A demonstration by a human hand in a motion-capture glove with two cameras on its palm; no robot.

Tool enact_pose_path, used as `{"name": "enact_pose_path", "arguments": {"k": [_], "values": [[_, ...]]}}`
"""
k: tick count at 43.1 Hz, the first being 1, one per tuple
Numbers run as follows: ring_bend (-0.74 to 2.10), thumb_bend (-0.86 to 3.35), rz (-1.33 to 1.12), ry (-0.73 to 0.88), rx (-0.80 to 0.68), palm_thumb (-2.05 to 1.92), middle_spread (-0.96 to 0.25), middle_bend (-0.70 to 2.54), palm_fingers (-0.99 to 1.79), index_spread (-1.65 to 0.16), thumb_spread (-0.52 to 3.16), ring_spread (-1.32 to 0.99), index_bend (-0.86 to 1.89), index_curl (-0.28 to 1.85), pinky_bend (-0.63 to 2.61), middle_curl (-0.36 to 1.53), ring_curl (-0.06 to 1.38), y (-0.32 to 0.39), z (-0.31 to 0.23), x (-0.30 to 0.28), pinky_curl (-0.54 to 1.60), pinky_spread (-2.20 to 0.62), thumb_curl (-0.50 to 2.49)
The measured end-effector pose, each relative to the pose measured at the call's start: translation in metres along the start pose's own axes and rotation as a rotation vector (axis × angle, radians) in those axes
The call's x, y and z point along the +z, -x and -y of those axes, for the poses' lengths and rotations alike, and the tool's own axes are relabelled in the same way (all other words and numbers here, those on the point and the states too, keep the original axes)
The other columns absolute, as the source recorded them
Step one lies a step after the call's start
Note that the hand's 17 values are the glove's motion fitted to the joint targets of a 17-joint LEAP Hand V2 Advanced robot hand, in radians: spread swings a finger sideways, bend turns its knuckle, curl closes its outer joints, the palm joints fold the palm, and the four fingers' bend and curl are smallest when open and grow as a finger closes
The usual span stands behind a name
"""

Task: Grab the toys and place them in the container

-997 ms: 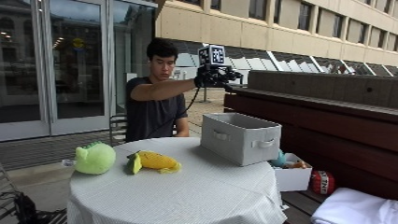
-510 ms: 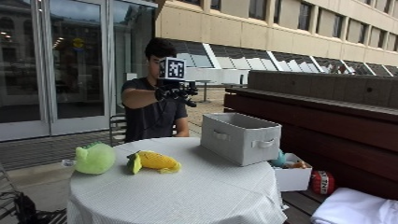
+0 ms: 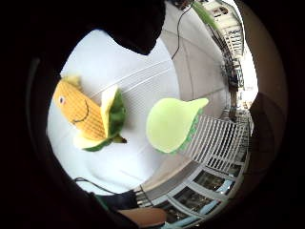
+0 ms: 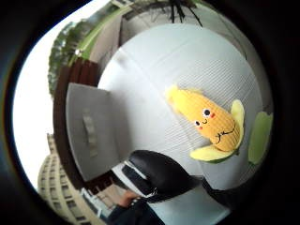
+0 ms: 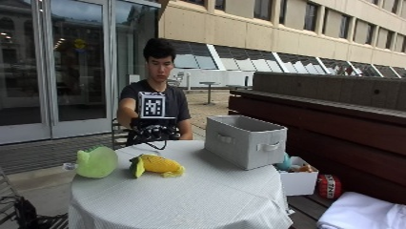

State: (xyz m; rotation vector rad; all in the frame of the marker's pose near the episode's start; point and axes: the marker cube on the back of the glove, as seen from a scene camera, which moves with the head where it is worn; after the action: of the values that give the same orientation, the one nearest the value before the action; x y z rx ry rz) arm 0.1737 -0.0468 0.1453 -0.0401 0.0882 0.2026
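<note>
Outside view has the gloved right hand [image 5: 154, 132] hovering above the far edge of the round tabletop [image 5: 190, 195], just behind the corn toy [image 5: 157, 164] — holding nothing, though I can't tell how its fingers sit. Corn lies on its side near the left edge, with the green plush toy [image 5: 96, 162] just beside it, right at the rim. The grey container [image 5: 245, 140] stands well apart on the right — bare cloth between them.

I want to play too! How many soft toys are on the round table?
2: a corn toy near the table's middle and a green plush at its edge. The gray container may hide more.
</note>
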Motion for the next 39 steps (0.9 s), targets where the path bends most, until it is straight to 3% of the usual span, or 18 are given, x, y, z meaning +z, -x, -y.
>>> {"name": "enact_pose_path", "arguments": {"k": [5, 23, 29, 32, 36, 39], "values": [[0.18, -0.07, -0.002, 0.138, -0.130, -0.07, -0.04, 0.17, -0.26, -0.27, 0.92, -0.02, 0.05, 0.13, 0.88, 0.42, 0.29, -0.009, -0.014, 0.022, 0.31, 0.05, 0.28], [0.17, 0.01, 0.008, 0.212, -0.125, 0.10, -0.04, 0.19, -0.15, -0.28, 1.04, -0.02, 0.10, 0.13, 0.82, 0.41, 0.27, -0.020, -0.017, 0.086, 0.31, 0.05, 0.31], [0.20, 0.07, 0.038, 0.253, -0.047, 0.24, -0.05, 0.19, -0.07, -0.29, 1.11, -0.02, 0.12, 0.15, 0.83, 0.42, 0.28, -0.023, -0.019, 0.102, 0.32, 0.04, 0.33], [0.39, 0.23, 0.081, 0.238, -0.022, 0.49, -0.07, 0.29, 0.56, -0.29, 1.19, -0.10, 0.34, 0.20, 0.75, 0.44, 0.29, -0.024, -0.021, 0.104, 0.27, -0.02, 0.38], [0.47, 0.33, 0.111, 0.221, -0.031, 0.65, -0.09, 0.28, 0.79, -0.29, 1.26, -0.18, 0.55, 0.28, 0.67, 0.45, 0.32, -0.022, -0.025, 0.100, 0.25, -0.08, 0.41], [0.50, 0.38, 0.120, 0.208, -0.032, 0.72, -0.10, 0.28, 0.81, -0.27, 1.30, -0.22, 0.64, 0.32, 0.64, 0.46, 0.34, -0.021, -0.025, 0.095, 0.25, -0.12, 0.43]]}}
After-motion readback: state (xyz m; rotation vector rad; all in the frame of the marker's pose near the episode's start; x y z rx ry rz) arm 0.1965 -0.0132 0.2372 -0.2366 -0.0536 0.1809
